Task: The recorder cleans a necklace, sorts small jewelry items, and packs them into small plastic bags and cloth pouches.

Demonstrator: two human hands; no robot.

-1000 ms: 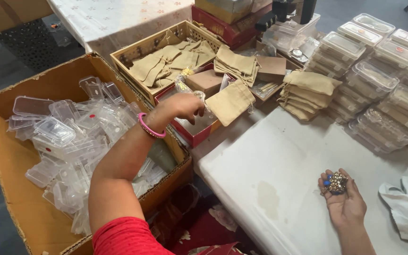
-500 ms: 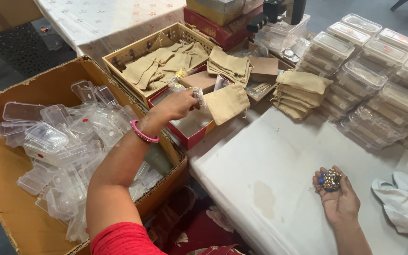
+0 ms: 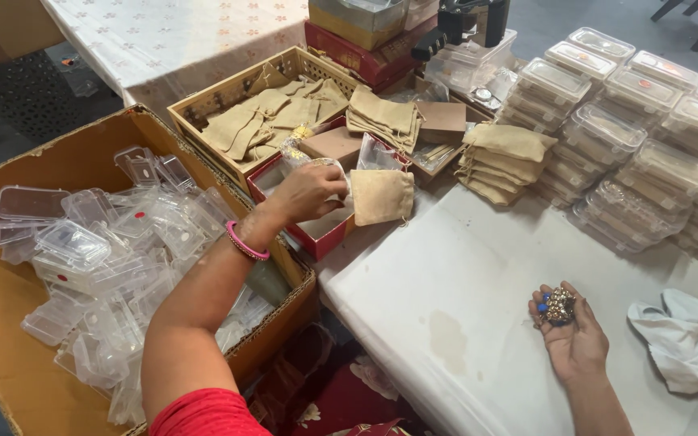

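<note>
My left hand (image 3: 307,192) reaches over a red open box (image 3: 317,236) and pinches a small clear plastic bag at its fingertips. A pink bangle sits on that wrist. A tan cloth pouch (image 3: 383,195) lies just right of the hand, on the box's edge. My right hand (image 3: 569,333) rests palm up on the white table (image 3: 446,299), cupping a cluster of gold and blue jewellery (image 3: 559,307).
A large cardboard box (image 3: 34,379) at left holds several clear plastic cases. A wooden tray (image 3: 203,109) of tan pouches stands behind. Stacks of pouches (image 3: 501,161) and clear lidded boxes (image 3: 632,153) fill the right. A white cloth (image 3: 680,339) lies by my right hand.
My left hand has drawn back slightly from the tan pouch toward the red box, with the clear bag at its fingers. My right hand has stayed put with the jewellery.
</note>
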